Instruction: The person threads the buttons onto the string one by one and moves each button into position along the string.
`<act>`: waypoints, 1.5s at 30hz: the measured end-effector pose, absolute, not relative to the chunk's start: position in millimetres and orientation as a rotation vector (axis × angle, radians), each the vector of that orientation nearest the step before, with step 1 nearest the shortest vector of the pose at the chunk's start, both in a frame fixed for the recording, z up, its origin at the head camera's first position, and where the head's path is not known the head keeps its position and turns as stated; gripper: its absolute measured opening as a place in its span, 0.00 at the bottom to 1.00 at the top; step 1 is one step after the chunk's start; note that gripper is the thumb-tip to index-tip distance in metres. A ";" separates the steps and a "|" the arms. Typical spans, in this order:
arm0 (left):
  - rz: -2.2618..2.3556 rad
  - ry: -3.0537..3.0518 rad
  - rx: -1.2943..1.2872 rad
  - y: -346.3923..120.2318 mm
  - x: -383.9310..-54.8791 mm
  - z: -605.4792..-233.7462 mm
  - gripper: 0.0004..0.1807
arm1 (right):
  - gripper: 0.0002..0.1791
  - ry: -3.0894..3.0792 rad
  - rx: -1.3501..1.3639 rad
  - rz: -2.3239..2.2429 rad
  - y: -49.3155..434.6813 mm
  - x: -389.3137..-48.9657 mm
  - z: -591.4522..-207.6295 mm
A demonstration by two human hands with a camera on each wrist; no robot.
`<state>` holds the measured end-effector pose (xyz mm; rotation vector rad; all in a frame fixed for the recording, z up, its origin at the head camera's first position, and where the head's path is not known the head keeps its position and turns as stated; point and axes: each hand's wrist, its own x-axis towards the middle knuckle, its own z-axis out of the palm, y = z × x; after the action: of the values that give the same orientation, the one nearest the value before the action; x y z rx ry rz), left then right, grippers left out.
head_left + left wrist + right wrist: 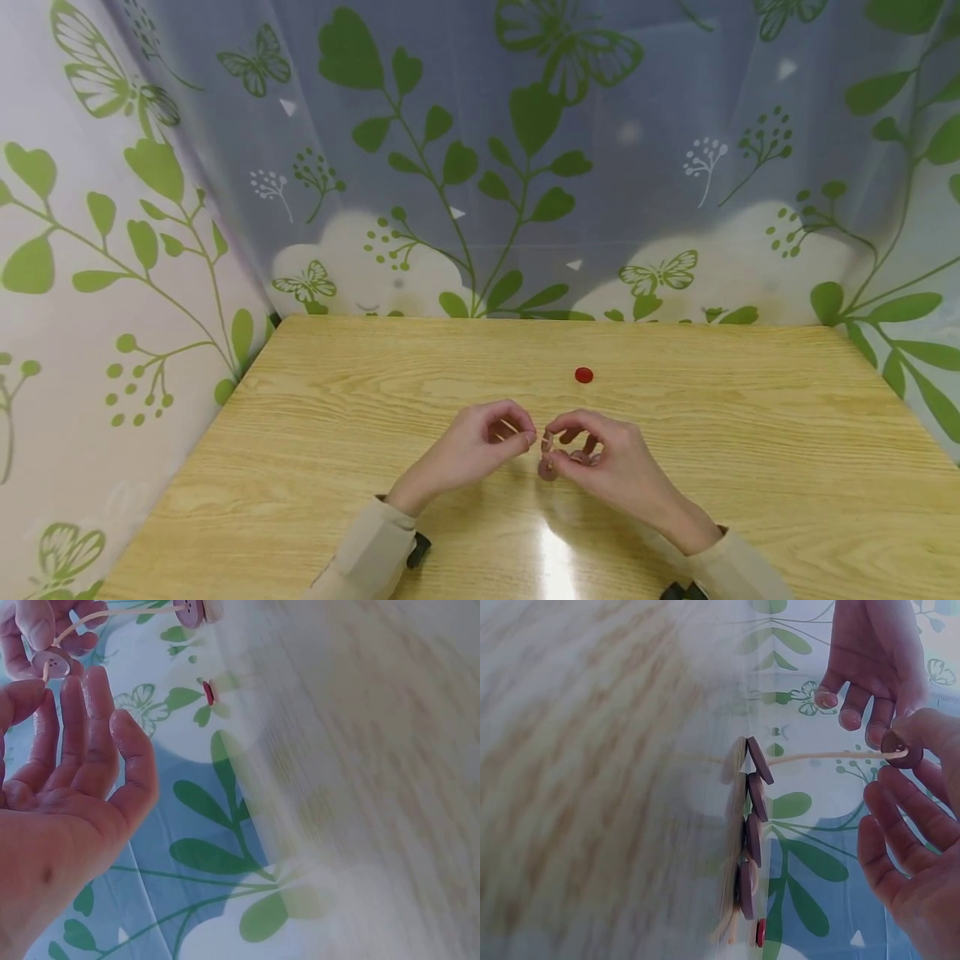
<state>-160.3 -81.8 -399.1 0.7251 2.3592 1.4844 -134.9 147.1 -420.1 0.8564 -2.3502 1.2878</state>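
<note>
Over the middle of the table, my right hand (611,458) pinches a brown button (907,754) between thumb and fingertips. A thin pale cord (109,613) runs from that button down to several brown buttons (754,840) lying on the table beneath the right hand. My left hand (476,446) is just to the left, its thumb and index finger pinching a short end of the cord close to the held button. Its other fingers extend loosely in the left wrist view. The pinching fingertips of the left hand are partly hidden in the right wrist view.
A red button (583,375) lies alone on the wooden table (337,383), beyond the hands. A curtain (465,167) with green leaves and butterflies borders the table's back and sides.
</note>
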 end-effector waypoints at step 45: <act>1.451 2.436 0.718 -107.0 -159.8 -394.9 0.06 | 0.10 -2.490 0.923 1.415 139.3 -140.9 -427.7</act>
<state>-159.8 -107.0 -394.9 0.7176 2.4360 1.4513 -140.9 139.3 -427.7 0.9234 -2.4901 1.4150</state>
